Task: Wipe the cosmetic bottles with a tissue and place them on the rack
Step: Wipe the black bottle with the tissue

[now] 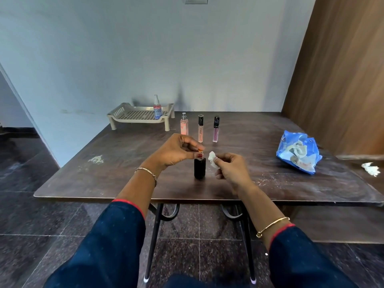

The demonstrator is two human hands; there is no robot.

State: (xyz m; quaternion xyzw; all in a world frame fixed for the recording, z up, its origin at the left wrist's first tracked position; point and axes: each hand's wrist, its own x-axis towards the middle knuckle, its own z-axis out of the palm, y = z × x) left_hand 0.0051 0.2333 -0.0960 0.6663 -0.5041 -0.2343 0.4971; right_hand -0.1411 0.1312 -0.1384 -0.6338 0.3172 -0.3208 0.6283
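Observation:
A small black bottle (199, 168) stands upright near the front of the dark wooden table (128, 154). My left hand (176, 151) pinches its gold top from above. Just to the right, my right hand (230, 171) holds a crumpled white tissue (212, 157) close to the bottle's neck. Behind them stand a pink spray bottle (184, 124), a clear lip gloss tube (200, 128) and a purple lip gloss tube (216, 129). The beige plastic rack (135, 116) sits at the back left with a pink-and-blue spray bottle (157, 108) on it.
A blue tissue packet (299, 154) lies open at the right of the table. A used white tissue wad (372, 169) lies near the right edge. A wooden panel (342, 69) rises at the right, and the wall stands behind the table.

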